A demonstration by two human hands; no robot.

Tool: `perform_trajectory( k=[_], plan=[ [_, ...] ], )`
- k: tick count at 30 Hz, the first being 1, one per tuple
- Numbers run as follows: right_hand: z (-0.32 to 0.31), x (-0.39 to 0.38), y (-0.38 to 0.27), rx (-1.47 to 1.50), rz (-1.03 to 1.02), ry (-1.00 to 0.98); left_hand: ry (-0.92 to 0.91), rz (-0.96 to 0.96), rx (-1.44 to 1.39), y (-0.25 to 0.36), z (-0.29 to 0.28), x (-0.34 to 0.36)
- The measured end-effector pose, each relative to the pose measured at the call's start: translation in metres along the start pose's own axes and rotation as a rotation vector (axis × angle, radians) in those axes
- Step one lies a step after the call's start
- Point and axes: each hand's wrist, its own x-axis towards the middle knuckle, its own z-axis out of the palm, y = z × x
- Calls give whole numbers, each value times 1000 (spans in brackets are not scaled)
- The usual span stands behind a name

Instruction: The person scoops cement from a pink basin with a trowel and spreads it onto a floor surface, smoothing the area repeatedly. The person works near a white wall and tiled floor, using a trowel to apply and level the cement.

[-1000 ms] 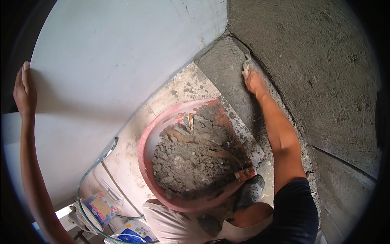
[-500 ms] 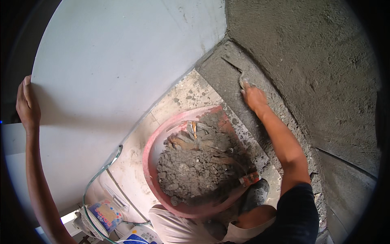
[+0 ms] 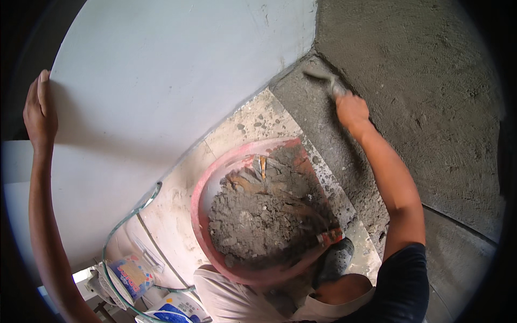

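Note:
My right hand (image 3: 353, 112) is closed round the handle of a trowel (image 3: 321, 74), whose blade is blurred. The blade is at the far end of a strip of grey mortar (image 3: 318, 116), close to the corner where the pale wall (image 3: 177, 59) meets the rough rendered wall (image 3: 409, 70). Over on the left, my left hand (image 3: 40, 110) lies against the pale wall's outer edge, fingers stretched upward and holding no tool. Between my arms stands a round pink tub (image 3: 198, 210) with a heap of grey mortar (image 3: 253, 220) in it.
Light floor tiles (image 3: 269, 121) spattered with mortar border the strip. A green hose (image 3: 116, 226) curves along the pale wall's foot. Two printed buckets (image 3: 129, 277) (image 3: 175, 312) are at the lower left. My shoe (image 3: 338, 258) is close beside the tub.
My right hand has moved slightly up and to the right with the trowel, whose blade has turned. My left hand stays at the wall edge. The whole view has shifted a little.

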Motion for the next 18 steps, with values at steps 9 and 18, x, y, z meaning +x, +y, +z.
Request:
perform_trajectory(
  k=[9,18],
  plan=[
    [6,-12,-31,-87,-168,-118,-33,-2,-26,-3,-2,1],
    [7,7,-57,-272,-320,8,-38,-46,54,7,1,-2]
  ],
)
